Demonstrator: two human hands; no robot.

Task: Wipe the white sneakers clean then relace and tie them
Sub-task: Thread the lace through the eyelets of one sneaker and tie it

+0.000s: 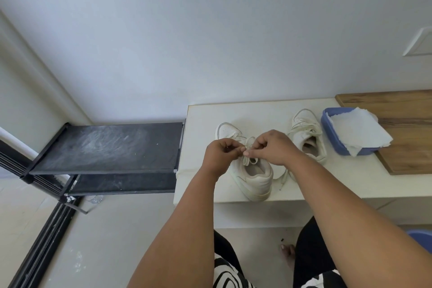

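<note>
Two white sneakers stand on a cream table [205,114], toes pointing away from me. Over the near sneaker [252,177] both my hands work at the white lace [250,141]. My left hand [221,153] pinches one part of the lace between thumb and fingers. My right hand [272,146] pinches another part beside it, and a loop stands up between the two hands. The second sneaker [306,135] sits further right and back, laced, with a loose lace end [282,181] trailing toward the table's front edge.
A blue plastic tub [332,133] with white paper towel [355,131] draped over it stands right of the sneakers, partly on a wooden board [409,135]. A black shoe rack [105,147] abuts the table's left side. My legs and a bare foot show below.
</note>
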